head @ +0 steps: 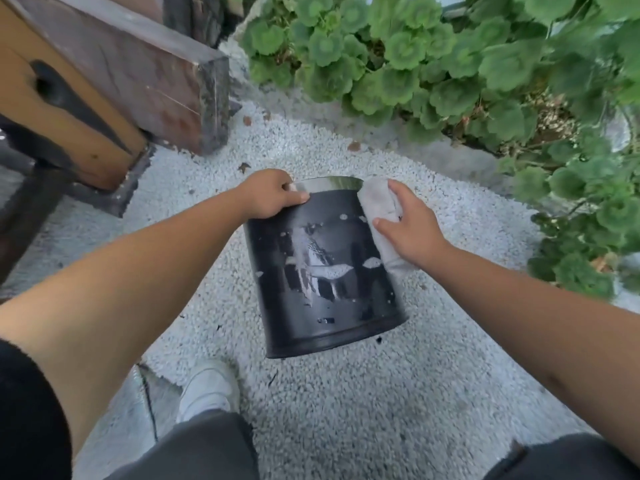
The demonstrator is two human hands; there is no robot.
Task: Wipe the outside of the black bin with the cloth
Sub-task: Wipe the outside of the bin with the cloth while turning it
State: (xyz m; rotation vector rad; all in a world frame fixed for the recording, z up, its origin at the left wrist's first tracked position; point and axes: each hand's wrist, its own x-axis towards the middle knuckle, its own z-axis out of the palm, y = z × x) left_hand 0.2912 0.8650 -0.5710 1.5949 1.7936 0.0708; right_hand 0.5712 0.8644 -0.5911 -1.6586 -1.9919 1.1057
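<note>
Black bin (pixel 322 271) held tilted over the gravel ground (pixel 346 410), mid-wipe on its right flank.

The left hand (pixel 268 195) grips the rim, fingers (pixel 298 199) curled over the near edge, apparently so the bin is steadied and its mouth tips away from the person, turning the side wall up toward the camera. The right hand (pixel 408 226) presses a grey cloth (pixel 381 216) flat against the bin's upper right side, fingers spread and fairly straight over the fabric rather than clenched, which suits rubbing a curved wall. Pale smears and specks show on the front face, so that area likely awaits wiping. A white shoe (pixel 211 389) stands just below the bin; leafy plants (pixel 433 64) and a wooden bench (pixel 114 77) lie beyond.
</note>
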